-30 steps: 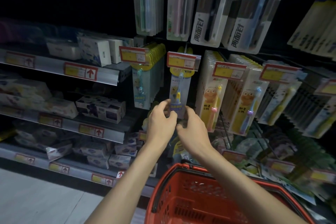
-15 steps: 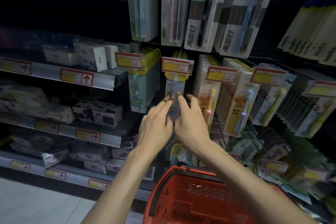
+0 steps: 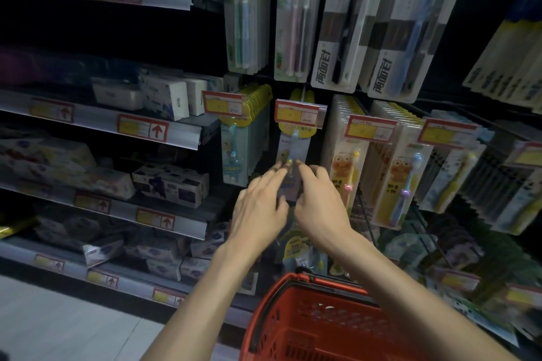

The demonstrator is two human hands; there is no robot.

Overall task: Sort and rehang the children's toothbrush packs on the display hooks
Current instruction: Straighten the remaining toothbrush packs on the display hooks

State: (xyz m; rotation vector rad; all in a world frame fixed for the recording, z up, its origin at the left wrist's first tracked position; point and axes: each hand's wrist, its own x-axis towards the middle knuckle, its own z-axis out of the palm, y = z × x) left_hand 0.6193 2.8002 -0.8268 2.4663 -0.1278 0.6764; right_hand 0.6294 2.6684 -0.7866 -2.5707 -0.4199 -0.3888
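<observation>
Nearest to the camera, a red shopping basket [image 3: 296, 328] sits low in the view, just under the two bare forearms. Both arms reach up and forward over its rim toward the display.

The left hand [image 3: 259, 208] and the right hand [image 3: 319, 205] are side by side, very close to each other, with the fingers spread and loose. Their fingertips lie against the lower part of a children's toothbrush pack [image 3: 293, 152], which hangs on the hook behind the second price tag [image 3: 299, 113]. The picture is blurred at the fingers, so it is not possible to say if either hand pinches the pack or only touches it.

Left of this pack hangs a thick row of similar packs with yellow tops [image 3: 246, 141]. Right of it hang two rows of packs with an orange cartoon figure [image 3: 343, 167], and more rows follow further right.

On the left side are shelves [image 3: 96, 123] with small boxes and red and yellow labels. Above the children's packs, on the higher hooks, hang long packs of adult toothbrushes [image 3: 331, 38].
</observation>
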